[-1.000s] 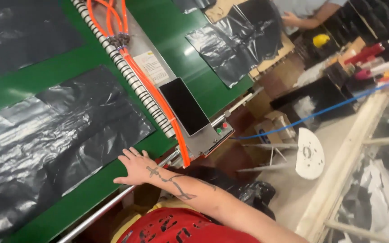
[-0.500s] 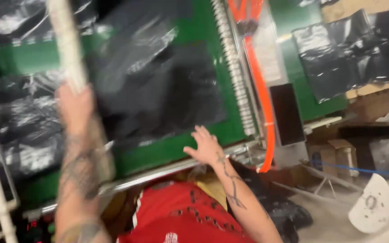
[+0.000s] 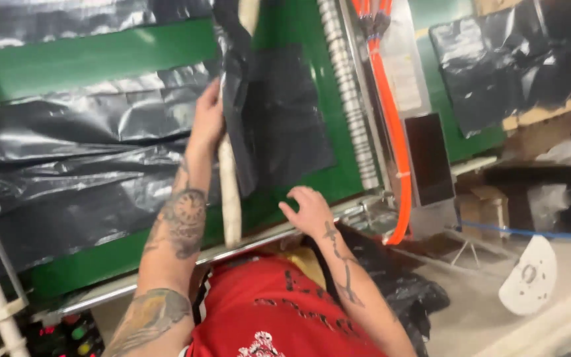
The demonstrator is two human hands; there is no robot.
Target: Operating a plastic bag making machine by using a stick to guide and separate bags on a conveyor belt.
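Pale off-white rod, long & thin, w/ a black plastic sheet draped over its upper part, glossy and wrinkled. Rod's long axis runs near-vertical in the head view: bottom end by the table's metal edge, top end pointing away from the person, up past the frame top. It lies over the green table top, between more black plastic on the left and a ribbed white strip w/ orange hoses on the right. Left hand is wrapped around the rod mid-length, gripping it together w/ the sheet's edge. Right hand lies flat, fingers spread, on the green surface near the front edge, gripping nothing. Red shirt below.
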